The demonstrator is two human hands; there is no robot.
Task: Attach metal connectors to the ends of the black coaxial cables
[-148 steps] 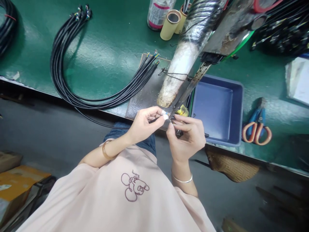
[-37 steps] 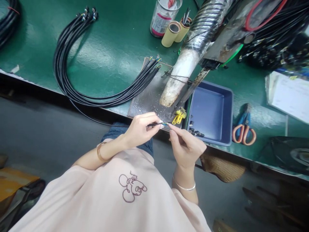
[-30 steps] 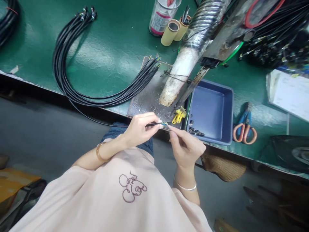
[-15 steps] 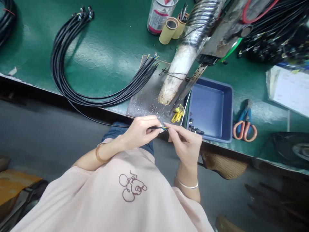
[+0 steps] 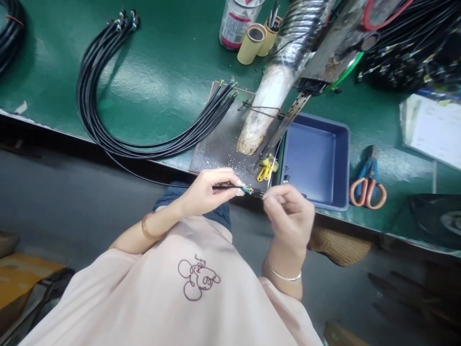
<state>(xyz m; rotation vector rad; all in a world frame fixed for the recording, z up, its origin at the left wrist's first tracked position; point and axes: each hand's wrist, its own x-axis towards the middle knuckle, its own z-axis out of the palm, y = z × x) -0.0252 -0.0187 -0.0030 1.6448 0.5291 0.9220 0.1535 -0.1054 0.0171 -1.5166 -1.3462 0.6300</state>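
- One black cable (image 5: 224, 187) is in the person's left hand (image 5: 201, 194), the fingers closed around it, with coloured wires (image 5: 247, 190) poking out past the fingertips, at the front edge of the table (image 5: 169, 62).
- The right hand (image 5: 292, 216) is just beside those wires, thumb and forefinger drawn close together; from here I can't tell whether they pinch anything.
- Beyond the left hand, a bundle of black cables (image 5: 144, 153) curves over the table, one end on a dark board (image 5: 212, 154).
- A blue tray (image 5: 313, 149) lies beyond the right hand, orange-handled pliers (image 5: 369, 180) beside it.
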